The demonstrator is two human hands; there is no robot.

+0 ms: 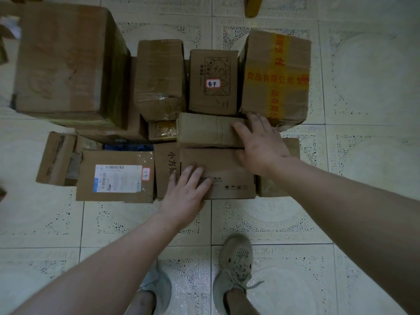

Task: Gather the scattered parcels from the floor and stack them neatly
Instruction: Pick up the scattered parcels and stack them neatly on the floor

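Observation:
Several brown cardboard parcels stand packed together on the tiled floor. My left hand (187, 189) lies flat, fingers spread, on the near left corner of a plain brown parcel (229, 171) at the front of the group. My right hand (261, 144) rests palm down across that parcel's far right edge and on the small taped parcel (206, 130) just behind it. Neither hand is closed around anything. Left of them sits a parcel with a white shipping label (116, 176).
A large box (66, 62) stands at the back left. Behind the hands are a taped box (159, 78), a box with a cartoon drawing (213, 83) and a box with yellow tape (276, 78). My two shoes (234, 271) stand on the floor tiles close to the front row.

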